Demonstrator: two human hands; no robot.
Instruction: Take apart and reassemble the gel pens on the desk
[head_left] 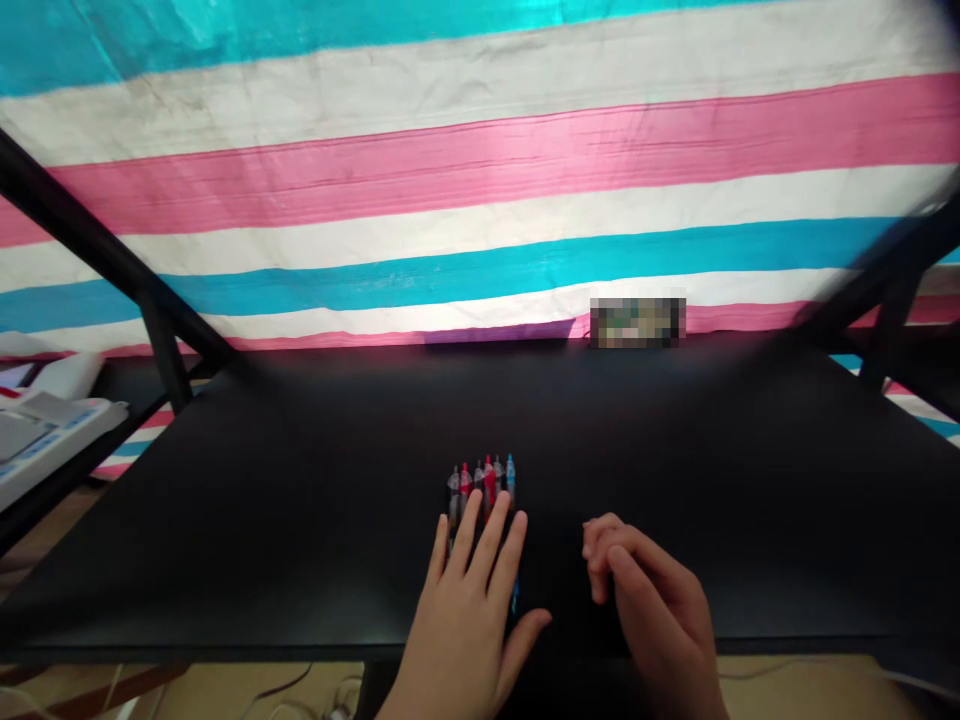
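Note:
Several pens with red, blue and dark caps lie side by side on a black table, near its front edge. My left hand lies flat on top of them, fingers stretched out and slightly spread, covering their lower halves. My right hand rests on the table just to the right of the pens, fingers curled loosely inward, with nothing visible in them. The two hands are a short way apart.
A cloth with pink, white and turquoise stripes hangs behind the table. Black frame bars slant at both sides. A white device sits at the far left. A small blurred object lies at the table's back edge.

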